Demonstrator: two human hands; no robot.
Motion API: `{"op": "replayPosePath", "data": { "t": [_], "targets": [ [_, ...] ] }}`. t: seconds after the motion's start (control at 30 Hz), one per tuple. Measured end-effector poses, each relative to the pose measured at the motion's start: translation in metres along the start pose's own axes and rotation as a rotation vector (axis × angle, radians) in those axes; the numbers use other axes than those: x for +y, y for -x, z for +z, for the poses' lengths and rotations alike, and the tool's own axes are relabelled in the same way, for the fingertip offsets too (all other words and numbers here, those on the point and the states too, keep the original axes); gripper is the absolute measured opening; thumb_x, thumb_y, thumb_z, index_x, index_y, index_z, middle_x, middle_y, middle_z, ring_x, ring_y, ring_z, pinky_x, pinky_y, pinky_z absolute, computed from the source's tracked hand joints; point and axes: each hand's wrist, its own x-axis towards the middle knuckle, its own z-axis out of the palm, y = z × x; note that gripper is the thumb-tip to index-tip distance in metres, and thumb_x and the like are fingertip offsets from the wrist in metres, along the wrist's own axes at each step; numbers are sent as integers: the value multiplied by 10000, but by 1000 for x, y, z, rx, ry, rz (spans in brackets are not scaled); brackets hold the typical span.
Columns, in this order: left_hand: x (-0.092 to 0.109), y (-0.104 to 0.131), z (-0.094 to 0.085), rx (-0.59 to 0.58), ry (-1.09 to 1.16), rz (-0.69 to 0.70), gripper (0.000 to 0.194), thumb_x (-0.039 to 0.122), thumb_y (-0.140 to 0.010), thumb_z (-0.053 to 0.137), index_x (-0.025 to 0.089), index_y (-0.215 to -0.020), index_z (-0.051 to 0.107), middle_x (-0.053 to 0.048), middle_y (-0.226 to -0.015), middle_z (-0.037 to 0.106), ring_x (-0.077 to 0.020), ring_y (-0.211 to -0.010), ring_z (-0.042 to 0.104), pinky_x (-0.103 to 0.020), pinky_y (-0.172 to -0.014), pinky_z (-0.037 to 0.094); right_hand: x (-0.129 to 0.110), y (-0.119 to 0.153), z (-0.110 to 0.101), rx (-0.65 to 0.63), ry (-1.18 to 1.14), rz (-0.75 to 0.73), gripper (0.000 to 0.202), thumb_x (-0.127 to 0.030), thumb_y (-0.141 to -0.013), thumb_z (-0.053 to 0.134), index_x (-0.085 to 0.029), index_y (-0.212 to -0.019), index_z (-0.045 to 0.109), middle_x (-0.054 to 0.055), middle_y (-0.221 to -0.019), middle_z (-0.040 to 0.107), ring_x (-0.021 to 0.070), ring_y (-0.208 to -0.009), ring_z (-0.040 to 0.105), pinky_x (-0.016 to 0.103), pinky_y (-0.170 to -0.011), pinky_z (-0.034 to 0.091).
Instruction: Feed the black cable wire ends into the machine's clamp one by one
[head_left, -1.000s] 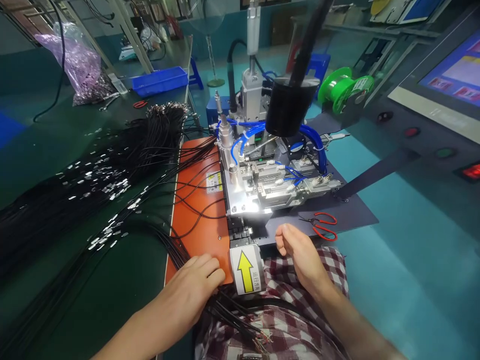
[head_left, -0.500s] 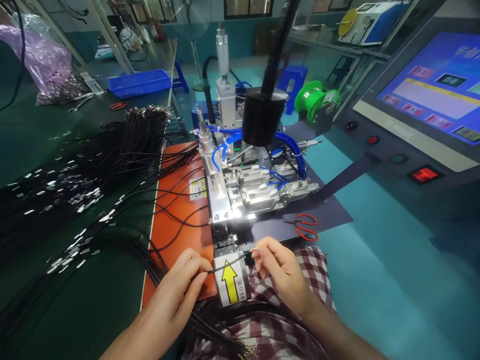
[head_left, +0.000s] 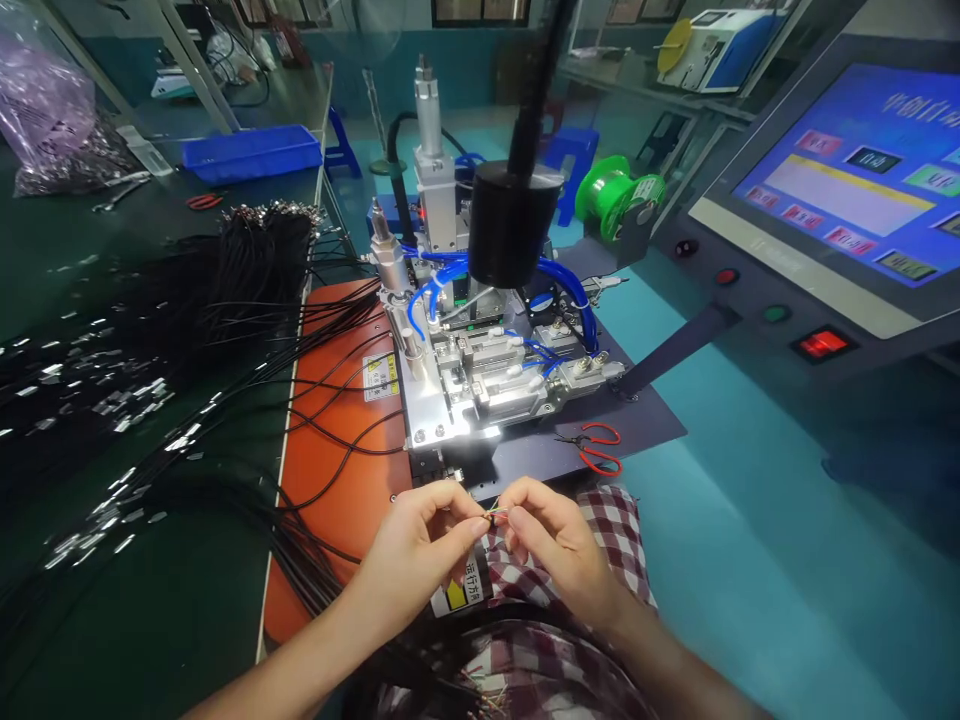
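Note:
My left hand [head_left: 427, 545] pinches a black cable close to its stripped end. Thin coloured wires [head_left: 497, 514] fan out between my two hands, and the fingertips of my right hand [head_left: 551, 535] are closed on them. Both hands are over my lap, just in front of the metal machine [head_left: 480, 380]. Beneath my left hand, a label with a yellow arrow [head_left: 456, 596] is partly covered. Further cables with bare coloured ends [head_left: 487, 695] lie across my lap.
Red-handled snips [head_left: 600, 450] lie on the machine's dark base plate. Bundled black cables [head_left: 262, 260] cover the green table at left, beside a blue tray [head_left: 251, 155]. A green spool [head_left: 615, 195] and a control screen [head_left: 847, 190] stand at right.
My left hand has moved right along the cable, up to the coloured wires by my right hand. The view has shifted slightly, so the surroundings sit further left.

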Motion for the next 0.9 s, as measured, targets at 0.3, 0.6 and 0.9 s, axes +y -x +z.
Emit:
{"op": "replayPosePath", "data": {
  "t": [0.3, 0.6, 0.9],
  "targets": [
    [-4, 7, 3, 49, 272, -14, 224, 368, -772, 622, 165, -854, 578, 95, -435, 385, -44, -391, 302, -153, -386, 221, 10, -4, 24, 88, -137, 36, 197, -310, -854, 549, -181, -716, 494, -58, -573, 424, 69, -471, 362, 199, -455, 318],
    [-9, 8, 6, 81, 381, -88, 219, 370, -833, 572, 163, -766, 553, 67, -402, 452, -43, -378, 329, -163, -408, 230, 6, 1, 26, 58, -51, 0, 201, -275, -860, 532, -180, -689, 484, -51, -582, 427, 84, -508, 371, 213, -496, 335],
    [-14, 7, 7, 89, 474, -69, 231, 371, -825, 583, 157, -748, 537, 93, -416, 351, -49, -430, 221, -187, -462, 221, 14, 1, 36, 148, 8, -19, 194, -287, -852, 536, -180, -692, 509, -42, -593, 449, 88, -494, 371, 217, -483, 340]
  ]
}}
